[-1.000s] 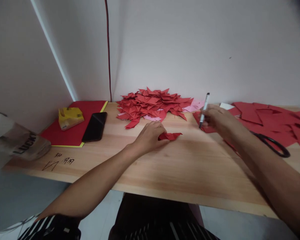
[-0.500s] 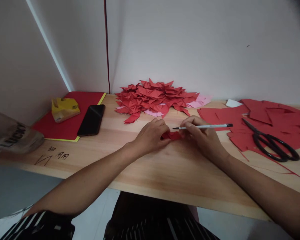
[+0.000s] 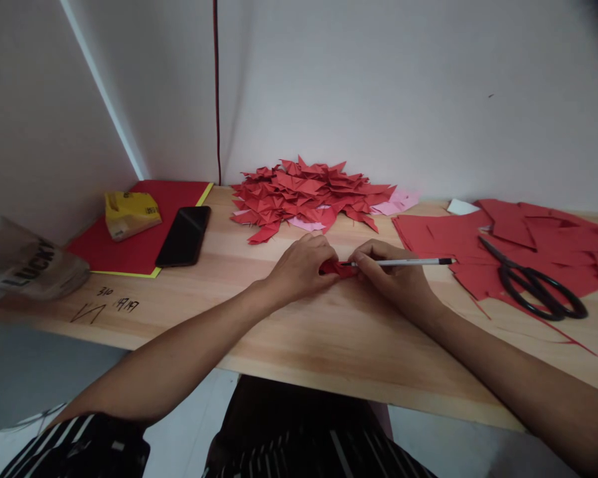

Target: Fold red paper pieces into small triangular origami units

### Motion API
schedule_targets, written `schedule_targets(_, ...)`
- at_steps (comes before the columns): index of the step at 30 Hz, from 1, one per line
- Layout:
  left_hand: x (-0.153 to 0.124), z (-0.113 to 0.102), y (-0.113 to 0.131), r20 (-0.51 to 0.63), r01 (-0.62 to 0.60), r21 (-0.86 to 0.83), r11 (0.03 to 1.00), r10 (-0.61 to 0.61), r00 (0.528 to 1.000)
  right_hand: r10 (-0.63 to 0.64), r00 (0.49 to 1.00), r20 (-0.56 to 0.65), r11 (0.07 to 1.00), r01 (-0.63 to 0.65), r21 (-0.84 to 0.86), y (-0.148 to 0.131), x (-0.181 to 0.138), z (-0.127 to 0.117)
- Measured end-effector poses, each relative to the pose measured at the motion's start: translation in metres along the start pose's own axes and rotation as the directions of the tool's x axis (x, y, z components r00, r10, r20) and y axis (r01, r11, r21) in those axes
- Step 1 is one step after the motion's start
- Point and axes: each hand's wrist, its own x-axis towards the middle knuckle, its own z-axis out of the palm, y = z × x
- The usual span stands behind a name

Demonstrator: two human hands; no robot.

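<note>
One small folded red paper piece (image 3: 335,268) lying on the wooden tabletop (image 3: 329,332), in front of the heap of folded red paper shapes (image 3: 311,192) and well apart from it. Pinched at its left end by the left hand (image 3: 301,265), fingers curled and pressed down onto the paper. Met at its right end by the right hand (image 3: 396,279), fingers closed around a white pen (image 3: 398,262) held nearly level, dark tip pointing left and touching or just above the red piece, cap end pointing right. Both hands close together, almost touching across the paper.

Behind the piece, against the wall: that heap of folded shapes, with a few pale pink sheets (image 3: 396,201) showing at its right edge. Right of the piece: loose flat red paper sheets (image 3: 478,242) spread over the table, black scissors (image 3: 533,285) lying on them, a white scrap (image 3: 461,207) at their far edge. Left of the piece: a black phone (image 3: 184,236) lying face up, partly over a red folder with a yellow edge (image 3: 144,232); on the folder, a yellow tissue pack (image 3: 129,212). Farther left, at the table's end, a crumpled bag printed "LUCKY" (image 3: 27,262). Near that corner, black pen marks (image 3: 104,305) written on the wood. Up the wall behind the heap, a thin red cord (image 3: 216,93).
</note>
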Motion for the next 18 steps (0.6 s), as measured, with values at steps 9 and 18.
schedule_targets(9, -0.0001, -0.0002, 0.0003, 0.001, -0.007, 0.007, 1.0, 0.007, 1.0, -0.014, 1.0, 0.004, 0.995, 0.014, -0.096, 0.0011, 0.0003, 0.0001)
schedule_targets(18, 0.0001, -0.0015, 0.0019, 0.005, -0.007, 0.034, 0.999, 0.007, 1.0, -0.024, 1.0, 0.004, 0.994, 0.024, -0.106, -0.0001, 0.0012, 0.0006)
